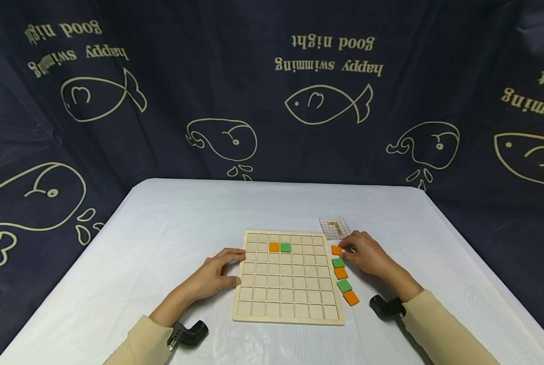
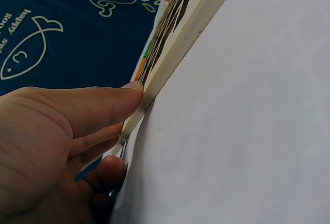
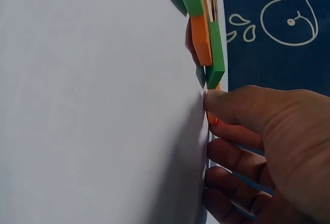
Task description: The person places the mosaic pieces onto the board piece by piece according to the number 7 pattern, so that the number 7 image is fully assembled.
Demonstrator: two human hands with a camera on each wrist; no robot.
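Note:
A wooden grid board (image 1: pixel 293 320) lies flat on the table, with one orange tile (image 1: pixel 274 247) and one green tile (image 1: pixel 285 247) side by side in an upper row. At its left edge my left hand (image 1: pixel 214 274) touches the frame, thumb and fingers spread along the side. The left wrist view shows that thumb tip against the wooden edge. Off the board's upper right corner, my right hand (image 1: pixel 367 253) pinches a loose orange tile (image 1: pixel 336 250) between thumb and forefinger. The thumb hides much of this tile in the right wrist view.
Below the pinched tile runs a line of loose tiles: green (image 1: pixel 338 263), orange (image 1: pixel 340 274), green (image 1: pixel 344 286) and orange (image 1: pixel 351 297). A small printed grid card (image 1: pixel 334 228) lies behind my right hand. Dark patterned cloth (image 1: pixel 235 61) hangs beyond the white table (image 1: pixel 198 208).

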